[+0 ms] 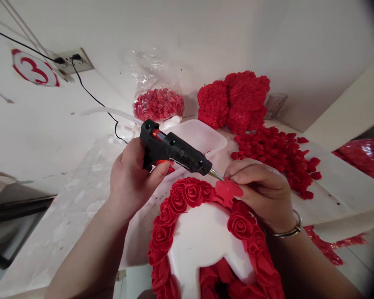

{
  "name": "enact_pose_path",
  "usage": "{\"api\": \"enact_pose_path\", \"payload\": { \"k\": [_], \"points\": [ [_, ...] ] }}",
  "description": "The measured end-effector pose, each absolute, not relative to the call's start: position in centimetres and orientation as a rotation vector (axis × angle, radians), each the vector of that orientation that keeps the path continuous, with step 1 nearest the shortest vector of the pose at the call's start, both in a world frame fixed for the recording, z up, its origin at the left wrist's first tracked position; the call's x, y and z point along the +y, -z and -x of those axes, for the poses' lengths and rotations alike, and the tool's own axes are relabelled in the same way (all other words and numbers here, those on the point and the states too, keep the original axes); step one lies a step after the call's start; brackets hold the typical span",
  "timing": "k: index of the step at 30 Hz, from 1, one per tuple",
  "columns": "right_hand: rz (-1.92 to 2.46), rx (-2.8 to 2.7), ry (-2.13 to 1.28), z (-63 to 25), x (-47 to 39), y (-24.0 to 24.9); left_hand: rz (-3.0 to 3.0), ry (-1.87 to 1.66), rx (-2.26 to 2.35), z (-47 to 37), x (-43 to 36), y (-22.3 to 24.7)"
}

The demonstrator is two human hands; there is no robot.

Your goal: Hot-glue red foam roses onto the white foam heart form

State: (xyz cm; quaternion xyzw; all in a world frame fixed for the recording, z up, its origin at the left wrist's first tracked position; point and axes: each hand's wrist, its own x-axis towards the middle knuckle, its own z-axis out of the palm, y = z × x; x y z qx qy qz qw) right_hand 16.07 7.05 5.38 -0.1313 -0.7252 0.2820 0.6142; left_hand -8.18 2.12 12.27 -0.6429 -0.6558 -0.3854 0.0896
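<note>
Our left hand is wrapped around one black glue gun, while our right hand pinches one red foam flower. That flower lies right of our left hand, nearer our right; the gun's long axis slants down towards it, nozzle at its upper edge, contact uncertain. Below and between our hands sits one white form bordered with red roses, too overlapped to count. Beyond them we see one tray, one clear bag, one rose-covered shape and, past our right, one uncountable flower heap.
</note>
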Motion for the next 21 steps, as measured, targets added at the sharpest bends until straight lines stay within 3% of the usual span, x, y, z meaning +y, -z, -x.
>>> {"api": "enact_pose_path", "payload": {
  "k": [21],
  "points": [
    [0.305,-1.506,-0.803,-15.2,6.51,-5.13,1.833,1.136,-1.87,8.43,1.57,-11.7]
  ]
}}
